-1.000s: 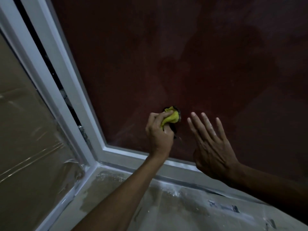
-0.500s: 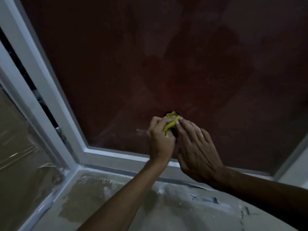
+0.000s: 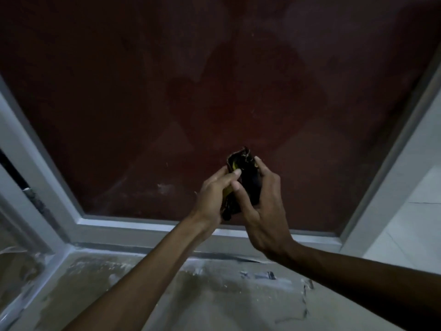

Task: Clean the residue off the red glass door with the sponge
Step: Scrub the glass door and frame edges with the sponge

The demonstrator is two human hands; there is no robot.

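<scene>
Head view: sponge [image 3: 243, 175], dark with yellow showing, is held in front of the lower middle of the red glass door [image 3: 214, 91]. Left hand [image 3: 216, 194] and right hand [image 3: 260, 204] are together, both gripping the sponge. White residue smear [image 3: 164, 187] lies on the glass left of the hands. White frame [image 3: 148, 225] borders the pane; dusty floor [image 3: 202, 295] lies below

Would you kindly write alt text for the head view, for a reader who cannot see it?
Both hands, left and right, hold a dark, yellow-edged sponge in front of a red glass door. Whitish residue smears the glass left of the hands, above the pale frame; a dusty floor lies below.
</scene>
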